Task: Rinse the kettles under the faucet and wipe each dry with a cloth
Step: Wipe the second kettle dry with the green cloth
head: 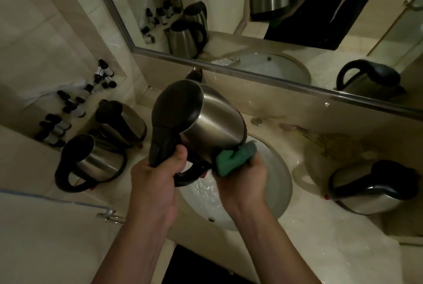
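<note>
Hands are being kept busy over the basin: the left hand (155,176) is being clenched round the curved black plastic handle of a kettle (212,123), while the right hand (242,178) is being curled round a folded green cloth (235,155), which is being pressed against the kettle's lower rim. The kettle, a tapering drum of brushed steel with a rounded black lid, is being held tilted above the oval white sink (281,183). Two more steel kettles (100,160) with looping black handles are being kept on the pale, veined stone bench (297,226) to the left, and another (370,192) is being kept to the right of the sink. Small dark-capped bottles (68,105) are being stored in the left corner, below a metal-framed mirror (251,20).
</note>
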Motion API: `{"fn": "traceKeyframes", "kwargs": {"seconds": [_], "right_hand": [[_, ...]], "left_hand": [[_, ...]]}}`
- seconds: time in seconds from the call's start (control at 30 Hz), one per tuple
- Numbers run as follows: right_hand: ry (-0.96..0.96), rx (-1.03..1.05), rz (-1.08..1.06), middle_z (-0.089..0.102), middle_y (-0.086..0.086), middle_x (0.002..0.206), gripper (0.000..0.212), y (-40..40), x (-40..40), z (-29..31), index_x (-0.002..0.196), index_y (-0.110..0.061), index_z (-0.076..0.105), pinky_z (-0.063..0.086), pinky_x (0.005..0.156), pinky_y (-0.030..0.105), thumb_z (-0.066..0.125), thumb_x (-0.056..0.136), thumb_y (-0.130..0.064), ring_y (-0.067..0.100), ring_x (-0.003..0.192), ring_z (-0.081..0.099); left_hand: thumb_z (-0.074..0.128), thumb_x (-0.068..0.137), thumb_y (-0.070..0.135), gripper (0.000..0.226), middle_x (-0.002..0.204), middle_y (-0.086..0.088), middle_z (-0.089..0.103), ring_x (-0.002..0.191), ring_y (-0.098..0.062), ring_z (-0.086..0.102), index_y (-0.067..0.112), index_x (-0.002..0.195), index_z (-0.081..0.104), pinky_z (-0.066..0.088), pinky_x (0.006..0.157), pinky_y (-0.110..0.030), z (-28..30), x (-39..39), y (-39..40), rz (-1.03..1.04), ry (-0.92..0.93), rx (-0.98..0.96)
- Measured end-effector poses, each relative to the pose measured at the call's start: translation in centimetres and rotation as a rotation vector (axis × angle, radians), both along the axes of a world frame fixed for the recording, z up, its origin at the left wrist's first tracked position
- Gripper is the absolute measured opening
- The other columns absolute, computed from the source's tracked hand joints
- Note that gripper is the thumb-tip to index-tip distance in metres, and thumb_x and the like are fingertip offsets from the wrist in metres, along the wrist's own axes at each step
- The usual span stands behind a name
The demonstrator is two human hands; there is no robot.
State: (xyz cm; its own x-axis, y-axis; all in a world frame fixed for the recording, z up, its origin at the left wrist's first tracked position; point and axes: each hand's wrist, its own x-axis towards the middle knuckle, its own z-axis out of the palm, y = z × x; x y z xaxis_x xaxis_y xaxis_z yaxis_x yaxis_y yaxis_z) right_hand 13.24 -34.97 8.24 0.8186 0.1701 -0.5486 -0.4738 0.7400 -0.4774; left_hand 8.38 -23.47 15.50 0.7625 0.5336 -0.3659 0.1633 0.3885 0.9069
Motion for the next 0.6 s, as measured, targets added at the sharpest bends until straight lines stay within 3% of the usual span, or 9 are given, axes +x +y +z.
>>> {"fn": "traceKeyframes", "kwargs": {"seconds": [0.07,0.1,0.2,0.3,0.4,0.5,0.6], "right_hand": [[-0.059,-0.214,-0.039,0.077,0.003,0.099,0.038,-0.4,2.1,1.0,0.106,-0.019,0.074,0.054,0.076,0.032,0.04,0.105,-0.036,0.018,0.096,0.07],[-0.087,-0.358,-0.037,0.075,0.003,0.098,0.033,-0.8,3.3,1.7,0.104,-0.02,0.073,0.055,0.076,0.034,0.044,0.103,-0.038,0.019,0.096,0.07],[-0.232,-0.714,0.138,0.07,0.014,0.111,0.043,-2.4,6.6,3.2,0.107,-0.017,0.072,0.051,0.096,0.052,0.051,0.087,-0.049,0.035,0.109,0.065],[-0.474,-1.037,0.34,0.066,-0.003,0.103,0.037,-2.8,6.6,3.7,0.102,-0.026,0.068,0.049,0.09,0.044,0.039,0.099,-0.049,0.016,0.099,0.062],[-0.762,-1.258,0.224,0.051,-0.016,0.124,0.043,-0.7,3.1,4.0,0.141,-0.034,0.048,0.046,0.098,0.036,0.032,0.103,-0.046,0.006,0.115,0.051],[-0.994,-1.378,0.146,0.043,-0.001,0.143,0.062,-0.4,1.5,1.5,0.159,-0.023,0.028,0.044,0.106,0.037,0.035,0.102,-0.046,0.016,0.129,0.047],[-0.881,-1.227,0.131,0.053,0.0,0.138,0.061,-2.2,3.5,0.1,0.153,-0.022,0.042,0.05,0.1,0.033,0.033,0.099,-0.049,0.011,0.12,0.054]], "left_hand": [[0.075,0.064,0.029,0.013,0.087,0.008,0.079,0.106,-0.017,0.069,0.035,0.075,0.082,0.043,0.109,-0.045,0.1,-0.3,-0.9,-0.028,0.013,0.008],[0.075,0.065,0.028,0.015,0.087,0.008,0.079,0.106,-0.017,0.069,0.037,0.074,0.081,0.043,0.109,-0.045,0.1,-0.5,-1.2,-0.033,0.013,0.0],[0.075,0.064,0.024,0.017,0.088,0.005,0.08,0.104,-0.018,0.069,0.033,0.075,0.082,0.046,0.103,-0.043,0.0,-0.5,-1.2,-0.02,0.008,-0.029],[0.084,0.064,0.021,0.008,0.072,0.007,0.073,0.09,-0.02,0.065,0.027,0.068,0.08,0.046,0.092,-0.043,-0.4,-0.3,-1.0,-0.04,0.035,-0.02],[0.082,0.065,0.024,0.012,0.057,0.005,0.062,0.082,-0.021,0.064,0.021,0.057,0.074,0.048,0.097,-0.044,-0.9,0.3,-0.9,-0.029,0.1,-0.036],[0.076,0.065,0.023,0.011,0.057,0.003,0.063,0.067,-0.013,0.066,0.021,0.055,0.074,0.051,0.081,-0.036,-0.5,0.6,-1.1,-0.033,0.099,-0.035],[0.077,0.07,0.017,0.007,0.063,0.003,0.069,0.076,-0.016,0.069,0.019,0.064,0.075,0.05,0.076,-0.034,-0.1,0.5,-1.6,-0.032,0.098,0.034]]}}
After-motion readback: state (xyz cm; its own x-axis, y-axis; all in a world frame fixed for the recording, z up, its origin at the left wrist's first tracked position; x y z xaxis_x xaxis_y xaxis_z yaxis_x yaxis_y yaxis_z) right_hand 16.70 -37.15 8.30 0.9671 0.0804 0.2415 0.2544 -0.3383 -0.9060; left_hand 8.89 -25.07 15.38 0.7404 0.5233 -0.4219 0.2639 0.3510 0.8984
